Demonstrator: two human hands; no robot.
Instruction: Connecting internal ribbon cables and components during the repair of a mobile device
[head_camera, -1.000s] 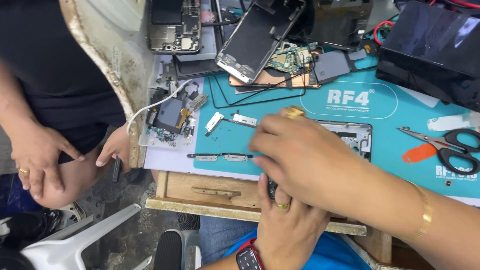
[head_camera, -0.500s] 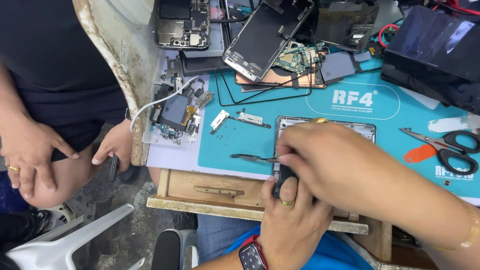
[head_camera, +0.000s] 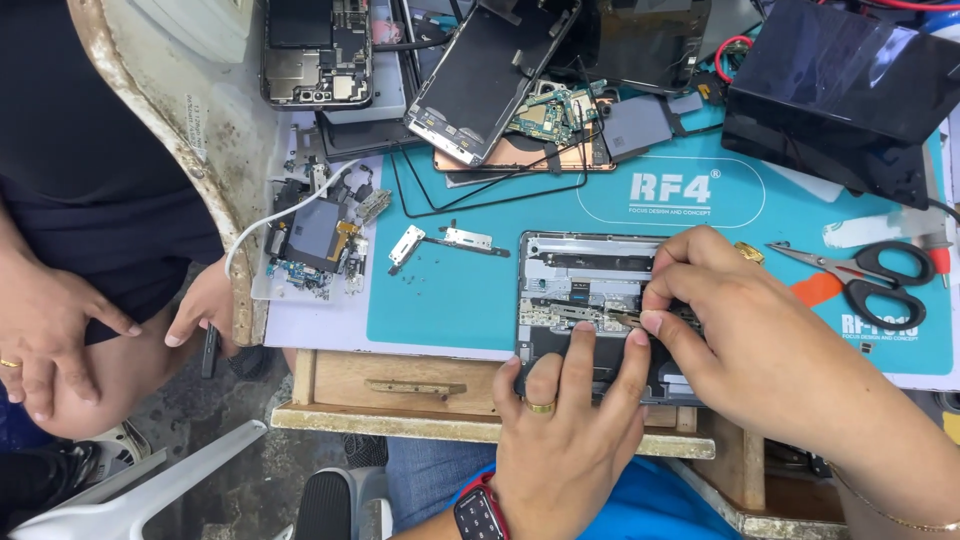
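Note:
An opened phone (head_camera: 585, 275) with its insides showing lies on the teal work mat (head_camera: 450, 300), near the front edge. My left hand (head_camera: 570, 440), with a ring and a smartwatch, grips the phone's near end, fingers pressed on its dark lower part. My right hand (head_camera: 745, 345) comes in from the right. Its fingertips are pinched on a thin metal tool (head_camera: 600, 315) that lies across the middle of the phone's insides. The hand hides the phone's right side.
Black-handled scissors (head_camera: 880, 280) lie right of the phone, a black box (head_camera: 840, 90) behind them. Dismantled phones (head_camera: 490, 75), boards and a small bracket (head_camera: 445, 240) crowd the back and left. Another person sits at left, one hand (head_camera: 205, 305) at the table edge. A wooden ledge (head_camera: 400, 385) runs below.
My right hand has moved from the mat's left part to the phone's right side with the thin tool, uncovering the phone's upper half. My left hand now grips the phone's near end.

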